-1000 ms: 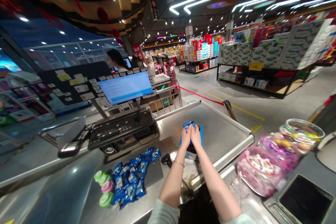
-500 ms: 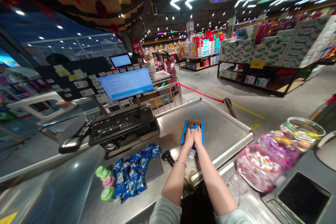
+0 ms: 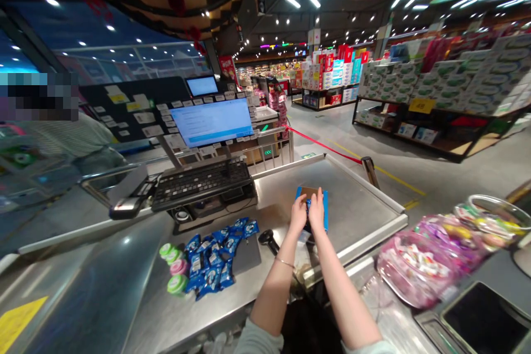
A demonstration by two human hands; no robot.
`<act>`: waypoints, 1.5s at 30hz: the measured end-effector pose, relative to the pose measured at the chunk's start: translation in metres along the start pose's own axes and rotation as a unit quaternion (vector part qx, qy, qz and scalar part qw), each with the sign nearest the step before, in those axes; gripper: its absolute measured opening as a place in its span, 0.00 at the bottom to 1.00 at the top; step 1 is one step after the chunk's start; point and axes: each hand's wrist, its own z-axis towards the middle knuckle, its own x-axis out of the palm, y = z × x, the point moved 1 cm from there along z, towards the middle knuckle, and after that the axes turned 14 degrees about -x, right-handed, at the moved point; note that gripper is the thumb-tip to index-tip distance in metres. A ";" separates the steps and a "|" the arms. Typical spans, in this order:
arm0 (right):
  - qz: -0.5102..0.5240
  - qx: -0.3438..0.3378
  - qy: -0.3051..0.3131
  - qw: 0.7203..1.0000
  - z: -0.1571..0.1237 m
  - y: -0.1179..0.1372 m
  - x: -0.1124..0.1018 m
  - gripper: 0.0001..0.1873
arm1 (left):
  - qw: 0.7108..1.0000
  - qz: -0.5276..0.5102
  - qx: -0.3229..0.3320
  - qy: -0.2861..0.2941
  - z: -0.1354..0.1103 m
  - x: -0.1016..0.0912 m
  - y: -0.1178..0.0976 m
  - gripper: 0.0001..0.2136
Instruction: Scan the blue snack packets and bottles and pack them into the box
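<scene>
A small open blue cardboard box point(image 3: 314, 197) stands on the steel checkout counter point(image 3: 352, 204). Both my hands reach into it side by side. My left hand point(image 3: 297, 214) and my right hand point(image 3: 317, 211) have their fingers curled down on a blue snack packet inside the box; little of the packet shows between them. A bracelet sits on my left wrist. A heap of several more blue snack packets point(image 3: 215, 260) lies on the counter to the left, near my left elbow.
Three round green and pink tubs point(image 3: 174, 268) sit beside the heap. A handheld scanner point(image 3: 269, 240), keyboard point(image 3: 201, 181) and till screen point(image 3: 207, 121) stand behind. Clear bins of wrapped sweets point(image 3: 427, 254) are at the right. A person stands at far left.
My hands have lowered the blue packet from above the box down into it. The view has shifted slightly, and a person has come into view at far left.
</scene>
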 end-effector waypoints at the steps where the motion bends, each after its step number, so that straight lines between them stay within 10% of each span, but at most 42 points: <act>1: 0.008 -0.008 0.005 1.000 -0.001 0.006 0.002 0.33 | 1.000 -0.004 0.011 -0.005 -0.005 -0.007 -0.005 0.15; 6: 0.054 -0.050 0.049 0.996 -0.020 0.031 0.014 0.32 | 0.996 -0.019 0.051 -0.073 -0.036 -0.066 -0.011 0.13; 11: 0.067 -0.159 0.080 0.982 -0.063 0.064 0.016 0.16 | 0.977 -0.013 -0.002 -0.212 -0.076 -0.148 0.038 0.11; 17: 0.084 -0.293 0.278 0.911 -0.110 0.125 0.034 0.08 | 0.954 -0.026 -0.052 -0.294 -0.126 -0.205 0.089 0.15; 22: 0.084 -0.319 0.350 0.877 -0.127 0.116 0.060 0.08 | 0.935 0.048 -0.028 -0.351 -0.168 -0.231 0.093 0.14; 25: 0.047 -0.204 0.419 0.884 -0.141 0.081 0.086 0.10 | 0.906 0.145 0.008 -0.398 -0.196 -0.245 0.088 0.13; 29: -0.048 -0.145 0.450 0.880 -0.162 0.044 0.132 0.17 | 0.795 0.326 -0.043 -0.510 -0.221 -0.249 0.081 0.20; 33: -0.157 -0.125 0.464 0.863 -0.164 0.033 0.182 0.28 | 0.716 0.469 -0.129 -0.501 -0.221 -0.246 0.079 0.35; 45: -0.223 -0.236 0.640 0.696 -0.163 0.013 0.236 0.45 | 0.729 0.537 -0.152 -0.396 -0.199 -0.254 0.091 0.46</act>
